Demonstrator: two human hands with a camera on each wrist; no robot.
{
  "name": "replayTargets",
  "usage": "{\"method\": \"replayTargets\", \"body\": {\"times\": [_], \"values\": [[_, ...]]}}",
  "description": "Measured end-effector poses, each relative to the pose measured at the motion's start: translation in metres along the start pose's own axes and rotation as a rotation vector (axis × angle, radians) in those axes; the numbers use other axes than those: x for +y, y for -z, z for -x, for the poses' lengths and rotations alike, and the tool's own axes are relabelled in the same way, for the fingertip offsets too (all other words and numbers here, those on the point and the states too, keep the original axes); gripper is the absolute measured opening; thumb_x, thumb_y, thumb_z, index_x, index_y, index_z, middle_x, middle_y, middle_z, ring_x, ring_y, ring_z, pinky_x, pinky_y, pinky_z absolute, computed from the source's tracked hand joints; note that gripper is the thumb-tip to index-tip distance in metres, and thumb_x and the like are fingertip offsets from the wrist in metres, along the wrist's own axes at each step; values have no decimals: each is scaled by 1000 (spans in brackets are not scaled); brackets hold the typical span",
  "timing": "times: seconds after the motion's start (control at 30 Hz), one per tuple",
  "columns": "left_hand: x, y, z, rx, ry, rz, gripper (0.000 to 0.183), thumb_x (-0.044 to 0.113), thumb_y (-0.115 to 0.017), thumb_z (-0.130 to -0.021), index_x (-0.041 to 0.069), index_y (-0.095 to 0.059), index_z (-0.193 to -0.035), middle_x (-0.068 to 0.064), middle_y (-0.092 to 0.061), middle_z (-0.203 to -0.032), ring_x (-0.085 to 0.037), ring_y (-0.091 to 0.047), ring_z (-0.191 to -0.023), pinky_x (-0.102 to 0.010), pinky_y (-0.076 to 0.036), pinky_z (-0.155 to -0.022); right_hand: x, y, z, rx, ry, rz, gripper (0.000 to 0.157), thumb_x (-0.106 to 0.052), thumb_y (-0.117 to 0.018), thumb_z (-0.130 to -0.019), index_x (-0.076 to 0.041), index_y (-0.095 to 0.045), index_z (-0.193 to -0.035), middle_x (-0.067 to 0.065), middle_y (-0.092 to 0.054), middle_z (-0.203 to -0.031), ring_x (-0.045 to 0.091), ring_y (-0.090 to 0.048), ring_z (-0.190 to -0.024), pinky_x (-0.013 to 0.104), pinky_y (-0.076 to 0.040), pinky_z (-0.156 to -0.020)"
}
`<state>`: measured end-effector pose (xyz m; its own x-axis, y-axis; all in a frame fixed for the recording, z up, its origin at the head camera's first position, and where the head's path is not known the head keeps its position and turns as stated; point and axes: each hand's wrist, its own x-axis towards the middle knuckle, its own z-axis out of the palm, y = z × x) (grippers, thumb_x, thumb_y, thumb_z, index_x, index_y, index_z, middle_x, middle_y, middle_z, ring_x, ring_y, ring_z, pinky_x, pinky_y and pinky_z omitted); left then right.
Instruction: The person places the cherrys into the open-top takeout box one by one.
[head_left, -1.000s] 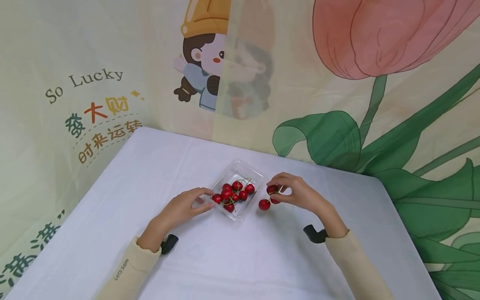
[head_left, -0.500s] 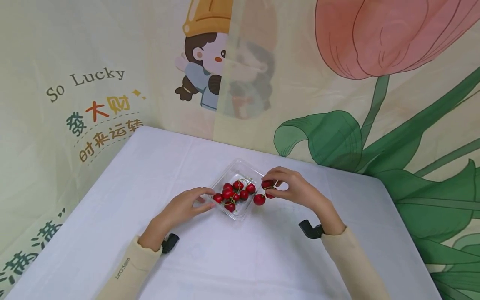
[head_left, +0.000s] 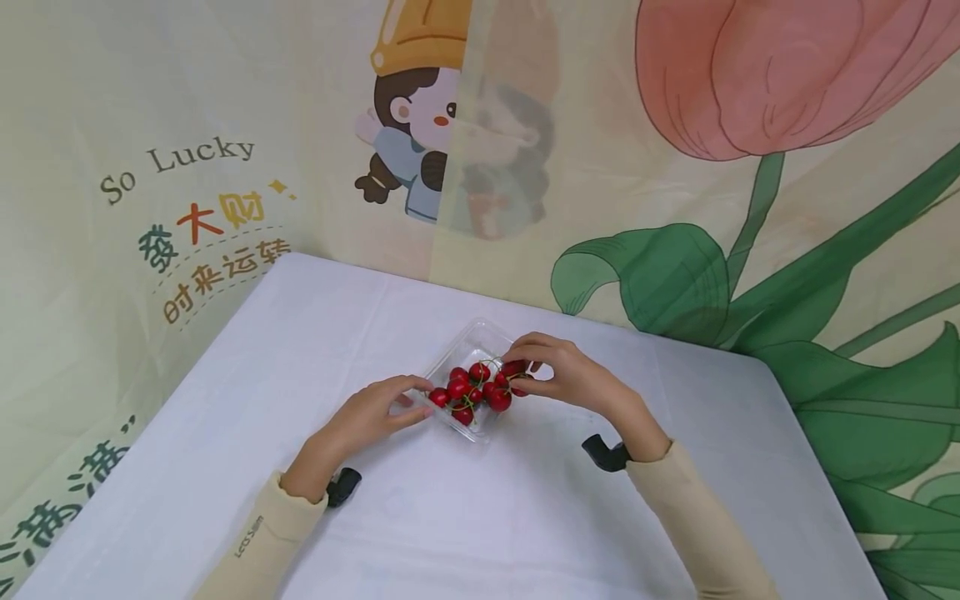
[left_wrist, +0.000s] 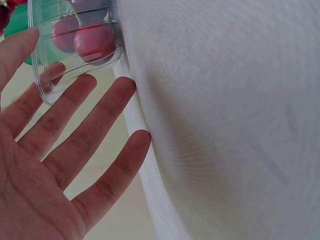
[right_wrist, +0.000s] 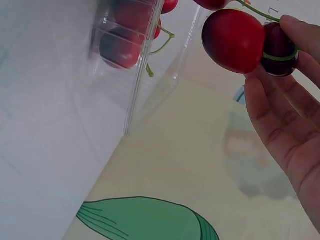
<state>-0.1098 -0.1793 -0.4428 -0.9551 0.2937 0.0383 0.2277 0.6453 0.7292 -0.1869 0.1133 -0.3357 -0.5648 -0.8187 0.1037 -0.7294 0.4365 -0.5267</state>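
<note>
A clear plastic tray (head_left: 480, 329) with several red cherries (head_left: 459, 389) stands on the white-covered table. At its near left corner is my left hand (head_left: 375, 410), fingers spread and mostly straight, thumb and index fingertip right at the rim. My right hand (head_left: 562, 371) pinches a small bunch of cherries (right_wrist: 232, 42) by the green stems, between thumb and fingers. The bunch hangs over the tray's right rim, overlapping the cherries inside in the head view. In the left wrist view, cherries (left_wrist: 95, 42) show through the tray wall.
A white cloth (head_left: 450, 517) covers the table. Behind it hangs a printed curtain (head_left: 675, 192) with a tulip, a cartoon figure and lettering. Black wrist-worn devices (head_left: 606, 454) stick out by both sleeves.
My right hand has moved left with the pinched cherries, from beside the tray to over its right rim. The left hand has stayed at the tray's corner.
</note>
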Motion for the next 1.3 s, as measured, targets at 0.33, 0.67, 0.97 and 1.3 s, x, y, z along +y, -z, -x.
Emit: {"method": "replayTargets", "body": {"times": [0.33,0.67,0.97,1.3], "values": [[2,1,0,0,10,13,40,34,-68,-92,17,-61,-128,0,-63,-128,-23,-65,-104,-46,-52,-88,3,-11,-10,-21,23,-28,33,-8,-75,-85,-2,-68,-117,7,-63,-113,16,-61,-93,24,-55,-78],[1,1,1,-1,4,16,40,35,-68,-92,18,-61,-128,0,-63,-128,-22,-64,-104,-45,-53,-88,14,-18,-21,-55,5,-78,32,-8,-76,-85,-3,-69,-116,8,-66,-111,18,-62,-97,37,-57,-81],[3,3,1,-2,2,17,41,36,-67,-92,18,-61,-128,1,-63,-126,-22,-64,-105,-45,-52,-89,21,-23,-25,-81,-7,-115,34,-6,-76,-85,0,-68,-117,9,-66,-110,21,-62,-98,39,-57,-82],[2,3,1,-6,1,13,41,36,-67,-93,18,-60,-129,1,-63,-127,-21,-64,-104,-44,-52,-89,26,-30,-29,-91,-6,-94,33,-6,-76,-85,0,-68,-117,9,-66,-111,20,-61,-97,32,-56,-80]]}}
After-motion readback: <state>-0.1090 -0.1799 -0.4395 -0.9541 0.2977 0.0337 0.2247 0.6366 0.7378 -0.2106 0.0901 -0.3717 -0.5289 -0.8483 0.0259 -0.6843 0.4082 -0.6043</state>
